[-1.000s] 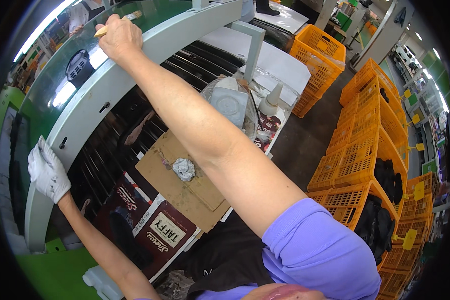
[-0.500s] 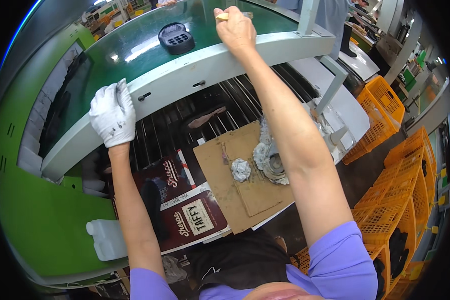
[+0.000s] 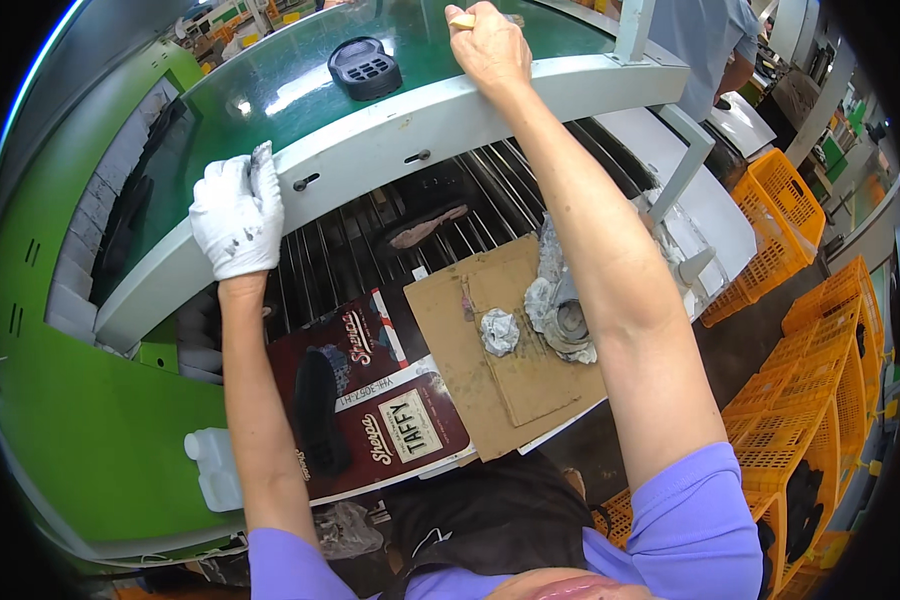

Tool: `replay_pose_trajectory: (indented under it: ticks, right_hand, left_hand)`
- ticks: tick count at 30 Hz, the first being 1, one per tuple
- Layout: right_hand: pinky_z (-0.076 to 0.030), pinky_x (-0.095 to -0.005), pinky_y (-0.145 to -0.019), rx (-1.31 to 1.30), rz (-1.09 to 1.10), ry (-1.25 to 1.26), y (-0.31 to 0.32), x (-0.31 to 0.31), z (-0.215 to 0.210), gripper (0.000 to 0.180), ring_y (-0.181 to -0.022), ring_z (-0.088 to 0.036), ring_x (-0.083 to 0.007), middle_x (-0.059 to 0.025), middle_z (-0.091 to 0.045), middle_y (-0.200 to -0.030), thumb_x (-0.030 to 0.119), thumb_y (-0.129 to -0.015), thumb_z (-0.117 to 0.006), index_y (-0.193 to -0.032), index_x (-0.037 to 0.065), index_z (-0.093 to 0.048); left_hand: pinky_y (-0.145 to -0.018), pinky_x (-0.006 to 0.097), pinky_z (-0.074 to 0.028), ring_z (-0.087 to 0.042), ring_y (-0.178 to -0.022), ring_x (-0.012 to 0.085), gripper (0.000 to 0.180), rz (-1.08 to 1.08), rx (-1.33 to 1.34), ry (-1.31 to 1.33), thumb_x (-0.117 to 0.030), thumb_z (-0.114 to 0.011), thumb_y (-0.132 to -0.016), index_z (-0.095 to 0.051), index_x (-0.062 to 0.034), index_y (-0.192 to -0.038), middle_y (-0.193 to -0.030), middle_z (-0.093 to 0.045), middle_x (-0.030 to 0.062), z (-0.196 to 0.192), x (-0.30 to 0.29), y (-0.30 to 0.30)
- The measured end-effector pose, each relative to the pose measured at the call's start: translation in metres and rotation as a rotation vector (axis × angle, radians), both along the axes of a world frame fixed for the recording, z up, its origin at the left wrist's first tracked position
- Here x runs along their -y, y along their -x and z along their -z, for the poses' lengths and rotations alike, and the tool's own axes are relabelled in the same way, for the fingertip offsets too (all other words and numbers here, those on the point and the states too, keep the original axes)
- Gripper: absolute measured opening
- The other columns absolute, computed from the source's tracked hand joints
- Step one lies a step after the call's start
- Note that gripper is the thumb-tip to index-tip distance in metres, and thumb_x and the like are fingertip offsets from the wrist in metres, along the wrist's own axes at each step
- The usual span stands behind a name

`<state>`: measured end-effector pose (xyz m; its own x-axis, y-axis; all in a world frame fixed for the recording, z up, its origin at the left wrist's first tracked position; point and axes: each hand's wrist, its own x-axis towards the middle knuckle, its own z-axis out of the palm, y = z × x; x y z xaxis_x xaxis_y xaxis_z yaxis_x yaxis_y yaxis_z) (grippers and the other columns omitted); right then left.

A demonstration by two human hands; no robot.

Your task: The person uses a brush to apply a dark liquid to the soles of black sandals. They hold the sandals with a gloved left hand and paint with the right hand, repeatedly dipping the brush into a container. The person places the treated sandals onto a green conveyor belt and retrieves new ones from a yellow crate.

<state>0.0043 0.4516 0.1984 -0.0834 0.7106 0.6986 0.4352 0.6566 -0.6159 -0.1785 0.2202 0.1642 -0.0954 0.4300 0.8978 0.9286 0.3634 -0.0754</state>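
My left hand (image 3: pixel 236 218), in a stained white glove, is at the pale metal rail (image 3: pixel 390 135) with its fingers closed over the edge. My bare right hand (image 3: pixel 495 52) is above the green belt, just past the rail's right part. It is closed round a small tool with a pale yellow handle (image 3: pixel 462 21); the tool's working end is mostly hidden. Between the hands, a black moulded piece with square hollows (image 3: pixel 365 70) lies on the green belt (image 3: pixel 270 120). Beside my left forearm, a long black piece like a shoe sole (image 3: pixel 318 410) rests on the dark red printed cardboard (image 3: pixel 440 410).
Metal rollers (image 3: pixel 355 230) run below the rail. Brown cardboard (image 3: pixel 530 390) carries a crumpled white wad (image 3: pixel 499 332) and a round, crusted container (image 3: pixel 570 318). A white jug (image 3: pixel 213 468) stands by the green machine (image 3: pixel 90 440). Orange crates (image 3: pixel 770 230) line the right; a person (image 3: pixel 705 45) stands beyond.
The whole view has shifted slightly, so the scene sits further right. Both hands keep their places by the rail. More of the long black piece shows beside my left forearm.
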Motion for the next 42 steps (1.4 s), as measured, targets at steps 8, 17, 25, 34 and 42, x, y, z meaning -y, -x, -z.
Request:
replay_pose_trajectory:
  ticks: [8, 17, 25, 34, 42]
  right_hand:
    - [-0.046, -0.0488, -0.075, 0.034, 0.040, 0.038, -0.002, 0.007, -0.004, 0.035, -0.085, -0.059, -0.0419, -0.0252, -0.062, -0.085, 0.038, -0.090, -0.046, -0.088, 0.004, -0.056]
    - [-0.046, -0.0494, -0.073, 0.011, 0.041, -0.030, -0.001, -0.003, 0.005, 0.036, -0.084, -0.059, -0.0424, -0.0246, -0.061, -0.083, 0.039, -0.090, -0.046, -0.086, 0.005, -0.056]
    - [-0.049, -0.0436, -0.076, -0.030, 0.087, 0.088, 0.013, 0.002, 0.006, 0.037, -0.085, -0.064, -0.0346, -0.0188, -0.065, -0.087, 0.040, -0.086, -0.054, -0.091, 0.004, -0.062]
    - [-0.048, -0.0425, -0.078, -0.086, 0.072, 0.098, 0.000, 0.003, 0.007, 0.032, -0.087, -0.062, -0.0366, -0.0210, -0.064, -0.088, 0.034, -0.085, -0.057, -0.093, 0.004, -0.063]
    - [-0.049, -0.0419, -0.079, -0.073, 0.084, 0.114, 0.002, 0.001, 0.005, 0.033, -0.087, -0.062, -0.0364, -0.0211, -0.064, -0.089, 0.035, -0.086, -0.057, -0.093, 0.003, -0.063]
  left_hand:
    - [-0.088, 0.040, -0.043, -0.057, -0.099, 0.0348, 0.052, -0.110, 0.304, 0.230, -0.053, -0.041, -0.088, -0.065, -0.0085, -0.101, -0.104, -0.061, 0.0189, -0.061, -0.034, 0.031]
    - [-0.104, 0.039, -0.030, -0.042, -0.122, 0.0351, 0.070, -0.188, 0.314, 0.491, -0.059, -0.036, -0.086, -0.049, -0.0054, -0.129, -0.130, -0.047, 0.0225, -0.028, -0.079, 0.063]
    - [-0.105, 0.037, -0.028, -0.039, -0.126, 0.0318, 0.062, -0.034, 0.454, 0.660, -0.053, -0.032, -0.090, -0.048, -0.0088, -0.130, -0.134, -0.045, 0.0171, -0.033, -0.075, 0.095]
    - [-0.105, 0.036, -0.027, -0.039, -0.126, 0.0326, 0.072, 0.058, 0.438, 0.678, -0.060, -0.033, -0.088, -0.048, -0.0019, -0.127, -0.132, -0.046, 0.0189, -0.017, -0.101, 0.137]
    - [-0.103, 0.034, -0.030, -0.043, -0.122, 0.0316, 0.071, 0.070, 0.525, 0.647, -0.059, -0.034, -0.088, -0.049, -0.0011, -0.126, -0.130, -0.048, 0.0193, -0.025, -0.096, 0.123]
